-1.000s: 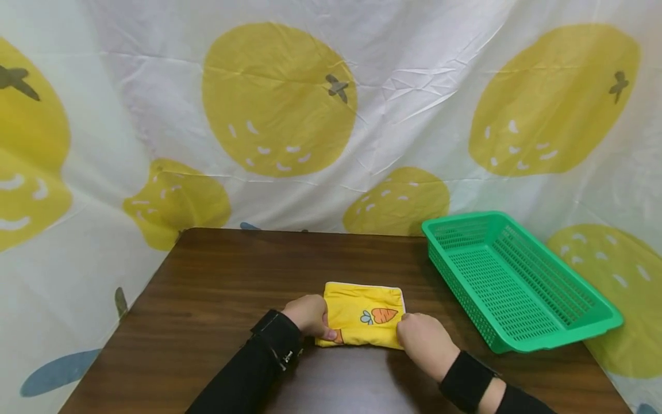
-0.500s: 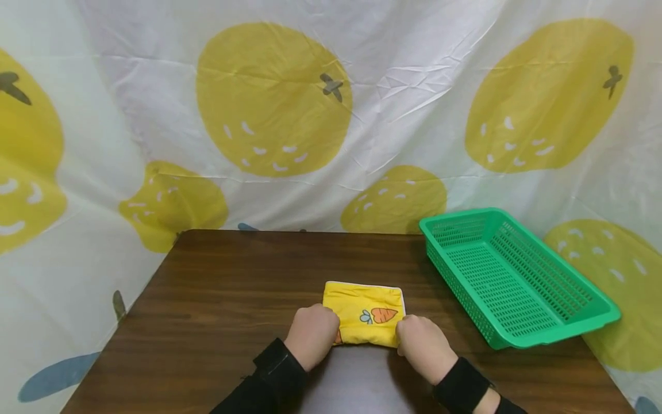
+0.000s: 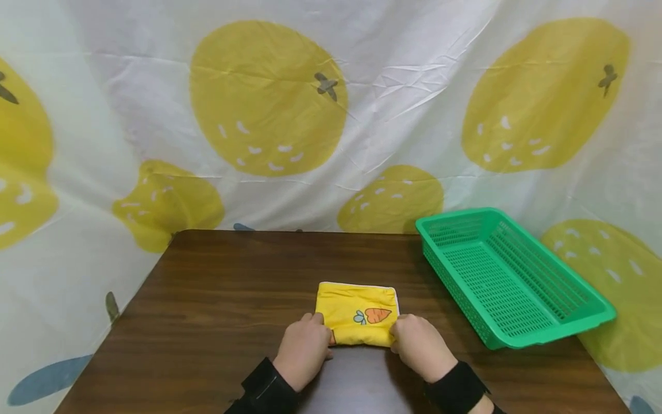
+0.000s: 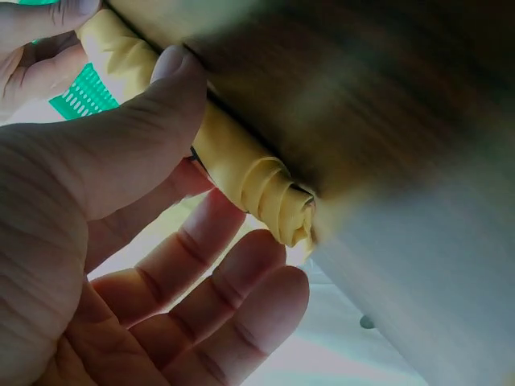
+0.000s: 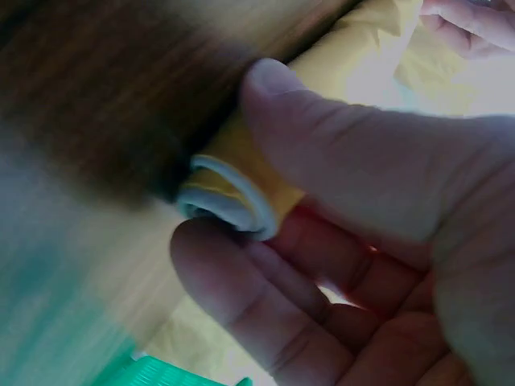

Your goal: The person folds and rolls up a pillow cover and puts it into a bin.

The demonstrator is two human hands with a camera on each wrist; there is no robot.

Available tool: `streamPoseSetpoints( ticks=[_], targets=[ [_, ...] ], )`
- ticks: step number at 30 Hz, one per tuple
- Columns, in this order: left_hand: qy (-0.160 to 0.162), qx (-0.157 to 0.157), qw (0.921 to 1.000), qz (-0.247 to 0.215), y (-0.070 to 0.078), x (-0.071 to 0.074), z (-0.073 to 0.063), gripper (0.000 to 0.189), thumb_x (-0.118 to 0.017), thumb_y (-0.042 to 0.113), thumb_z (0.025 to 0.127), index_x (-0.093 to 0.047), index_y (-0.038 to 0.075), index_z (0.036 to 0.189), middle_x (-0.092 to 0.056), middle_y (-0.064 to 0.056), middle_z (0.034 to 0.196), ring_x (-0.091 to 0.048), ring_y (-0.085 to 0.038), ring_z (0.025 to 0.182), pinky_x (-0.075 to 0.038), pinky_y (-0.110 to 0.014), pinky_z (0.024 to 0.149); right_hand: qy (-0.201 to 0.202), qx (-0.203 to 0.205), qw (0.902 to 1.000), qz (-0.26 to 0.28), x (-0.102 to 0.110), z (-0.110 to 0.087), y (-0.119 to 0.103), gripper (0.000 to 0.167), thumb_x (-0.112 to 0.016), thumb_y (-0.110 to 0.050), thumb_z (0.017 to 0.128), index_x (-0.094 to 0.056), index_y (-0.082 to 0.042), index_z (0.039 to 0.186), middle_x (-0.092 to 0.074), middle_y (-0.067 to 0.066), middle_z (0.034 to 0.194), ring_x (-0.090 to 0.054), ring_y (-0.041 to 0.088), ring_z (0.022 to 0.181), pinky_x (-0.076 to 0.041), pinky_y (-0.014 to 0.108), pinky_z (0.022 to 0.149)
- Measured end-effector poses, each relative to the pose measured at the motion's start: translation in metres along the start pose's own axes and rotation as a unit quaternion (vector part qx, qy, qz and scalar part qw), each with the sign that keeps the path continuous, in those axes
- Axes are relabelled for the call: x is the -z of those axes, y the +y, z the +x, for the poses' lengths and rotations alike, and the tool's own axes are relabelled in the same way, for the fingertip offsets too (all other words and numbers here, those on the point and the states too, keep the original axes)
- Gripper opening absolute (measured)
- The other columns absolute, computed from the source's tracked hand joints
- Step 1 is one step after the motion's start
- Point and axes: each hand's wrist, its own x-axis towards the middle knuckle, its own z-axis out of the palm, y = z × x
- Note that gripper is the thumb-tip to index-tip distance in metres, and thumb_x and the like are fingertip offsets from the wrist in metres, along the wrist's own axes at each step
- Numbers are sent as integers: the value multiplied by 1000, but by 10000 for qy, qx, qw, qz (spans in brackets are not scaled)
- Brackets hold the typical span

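A yellow cloth (image 3: 351,310) with a printed carrot and a white edge lies on the brown table, its near edge rolled up. In the left wrist view the roll (image 4: 241,165) shows its layered end. My left hand (image 3: 304,348) holds the roll near its left end, thumb on the near side and fingers behind. At the right end my right hand (image 3: 421,347) grips the roll between thumb and fingers. From the right wrist, the roll's white-edged spiral end (image 5: 229,197) shows beside the fingertips.
A green plastic basket (image 3: 431,256) with slotted walls stands on the right of the wooden table (image 3: 233,287). Behind hangs a white curtain (image 3: 393,109) printed with yellow fruit.
My left hand has turned from the cloth's left side to its near-left corner, its back now facing up. The right hand keeps its place at the right end. The head view has shifted slightly.
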Motion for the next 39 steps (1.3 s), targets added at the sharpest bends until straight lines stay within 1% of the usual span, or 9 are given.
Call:
streamPoseSetpoints(
  ticks=[4, 11, 15, 21, 25, 28, 31, 35, 39],
  targets=[
    [-43, 105, 9999, -111, -1, 1, 0, 27, -98, 37, 72, -79, 19, 74, -63, 3, 80, -55, -14, 74, -45, -29, 60, 72, 203, 9996, 172, -1, 0, 2, 26, -92, -3, 73, -69, -13, 69, -59, -3, 70, -58, 12, 64, -50, 38, 60],
    [254, 18, 9996, -133, -6, -2, -2, 31, -99, 37, 66, -73, 21, 67, -60, 5, 73, -54, -13, 67, -43, -28, 57, -51, 251, 9993, 267, 0, 2, 4, 20, -90, 0, 76, -72, -10, 75, -58, -3, 72, -55, 9, 65, -49, 35, 61],
    [353, -11, 9991, -219, -9, -1, -3, 30, -99, 33, 67, -72, 19, 65, -59, 6, 69, -54, -11, 63, -44, -29, 56, -120, 319, 9988, 360, 1, 4, 3, 20, -89, 0, 77, -73, -10, 77, -57, -4, 73, -52, 7, 65, -48, 33, 61],
    [281, -4, 9992, -268, -8, 1, -3, 19, -96, 22, 75, -78, 17, 71, -62, 4, 69, -56, -11, 64, -48, -31, 57, -175, 252, 9987, 416, 1, 4, 1, 20, -89, 1, 77, -73, -10, 77, -57, -4, 73, -51, 8, 65, -47, 33, 61],
    [217, -11, 9997, -96, -6, 1, -3, 13, -88, 14, 83, -79, 15, 73, -64, 2, 69, -56, -12, 63, -48, -31, 56, -161, 260, 9988, 393, 1, 4, 1, 20, -89, 0, 77, -73, -10, 77, -57, -3, 73, -51, 8, 65, -47, 33, 61],
    [175, -21, 9998, 35, -5, 1, -2, 12, -83, 9, 87, -80, 13, 76, -65, 0, 70, -56, -13, 63, -47, -32, 55, -128, 275, 9988, 394, 0, 4, 1, 20, -89, 0, 76, -72, -11, 76, -57, -3, 73, -51, 8, 65, -47, 32, 60],
    [148, -46, 9998, 135, -6, 1, -3, 9, -82, 8, 87, -81, 13, 79, -67, 0, 70, -56, -14, 63, -47, -32, 55, -151, 267, 9986, 421, -1, 4, 0, 21, -89, 1, 77, -72, -11, 75, -56, -4, 72, -50, 8, 65, -47, 32, 60],
    [193, -75, 9995, 226, -8, 0, -3, 10, -83, 9, 86, -81, 14, 78, -67, 0, 68, -55, -12, 60, -45, -32, 53, -189, 302, 9984, 428, -3, 5, 0, 20, -89, 0, 77, -72, -11, 76, -55, -4, 72, -49, 8, 65, -46, 32, 60],
    [47, -83, 9999, 132, -14, 0, -3, 10, -85, 14, 85, -80, 16, 77, -69, 2, 69, -54, -10, 59, -43, -29, 54, -133, 425, 9982, 403, -3, 6, -1, 23, -89, 0, 76, -70, -13, 74, -57, -4, 72, -52, 7, 64, -46, 32, 59]
  ],
)
